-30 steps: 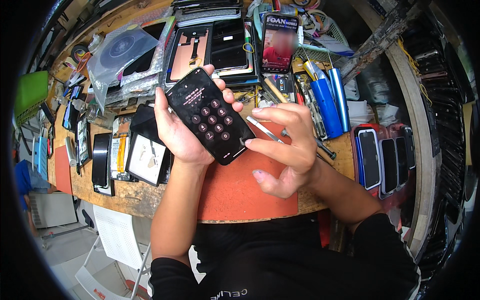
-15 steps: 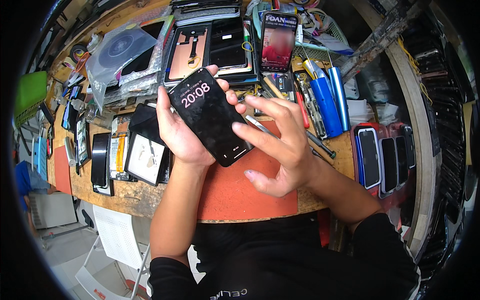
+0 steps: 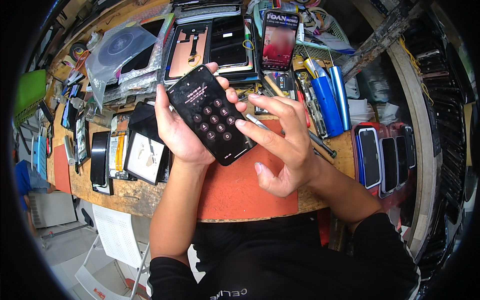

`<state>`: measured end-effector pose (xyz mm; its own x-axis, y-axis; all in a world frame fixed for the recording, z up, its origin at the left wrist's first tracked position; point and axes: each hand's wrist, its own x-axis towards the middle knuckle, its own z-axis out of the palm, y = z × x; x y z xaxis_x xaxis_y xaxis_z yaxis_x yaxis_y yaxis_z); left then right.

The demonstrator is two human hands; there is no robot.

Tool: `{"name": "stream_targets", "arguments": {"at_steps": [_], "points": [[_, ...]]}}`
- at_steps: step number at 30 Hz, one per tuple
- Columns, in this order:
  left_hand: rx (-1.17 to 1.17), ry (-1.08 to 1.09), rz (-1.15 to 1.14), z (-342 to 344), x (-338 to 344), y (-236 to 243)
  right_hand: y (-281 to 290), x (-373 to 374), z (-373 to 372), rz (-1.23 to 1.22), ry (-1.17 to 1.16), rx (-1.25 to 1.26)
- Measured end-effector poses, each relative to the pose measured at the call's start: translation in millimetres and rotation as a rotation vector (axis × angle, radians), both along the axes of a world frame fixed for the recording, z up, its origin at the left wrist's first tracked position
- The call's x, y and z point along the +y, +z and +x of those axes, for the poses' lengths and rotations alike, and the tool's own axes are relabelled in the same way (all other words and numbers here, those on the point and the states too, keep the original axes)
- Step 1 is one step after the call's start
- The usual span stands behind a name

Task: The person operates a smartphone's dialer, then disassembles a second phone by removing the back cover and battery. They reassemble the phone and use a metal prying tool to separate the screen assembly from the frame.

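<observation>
The phone (image 3: 211,114) lies tilted in the left hand (image 3: 176,131), above the red mat (image 3: 235,185) at the bench's near edge; its top points to 11 o'clock, its lower end to 5 o'clock. The screen now shows a dark keypad of round number keys; half a second ago it showed a lock screen with a clock, and a second ago a keypad was also up; the judgement is that the display is live and answering touch, and that code entry is under way.

Left hand: curled around the phone from below, thumb along the left edge, fingertips wrapped over the right edge. Right hand (image 3: 286,146): fingers spread, forefinger tip touching the screen near the lower right keys; it has come in from 3 o'clock since the earlier frame; a thin metal tool (image 3: 258,121) lies just behind it, and whether the hand holds it cannot be told.

Outward from the phone:
- 12 o'clock: an opened phone shell (image 3: 188,50) and a dark screen panel (image 3: 228,44); a lit phone (image 3: 279,40) stands further right.
- 2 o'clock: two blue tubes (image 3: 331,97).
- 3 o'clock: a row of phones (image 3: 385,157).
- 9 o'clock: a white-backed panel (image 3: 145,155) and loose parts.
</observation>
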<state>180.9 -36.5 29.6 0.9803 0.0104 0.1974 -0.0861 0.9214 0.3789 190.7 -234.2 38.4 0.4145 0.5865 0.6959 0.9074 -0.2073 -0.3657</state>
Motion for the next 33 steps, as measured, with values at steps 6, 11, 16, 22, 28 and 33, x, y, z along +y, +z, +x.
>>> {"name": "stream_targets", "arguments": {"at_steps": [6, 11, 16, 22, 28, 33], "points": [[0.015, 0.005, -0.002, 0.2, 0.1, -0.2, -0.9, -2.0, 0.8, 0.026, 0.025, -0.04], [0.014, 0.007, 0.0, 0.3, -0.1, -0.8, -1.9, -0.5, -4.0, 0.01, 0.107, -0.019], [0.016, 0.021, 0.023, 0.7, 0.4, -1.4, -3.0, 3.2, -6.7, 0.0, 0.105, 0.001], [0.0, 0.021, 0.022, 1.8, 0.5, -2.4, -1.6, -1.4, -0.9, 0.037, 0.022, -0.044], [-0.002, 0.022, 0.034, 1.6, 2.6, -2.3, -4.3, -0.9, 4.2, 0.141, -0.085, -0.059], [-0.013, 0.019, 0.029, 2.6, 2.7, -2.4, -5.9, -1.7, 7.1, 0.155, -0.144, -0.061]]}}
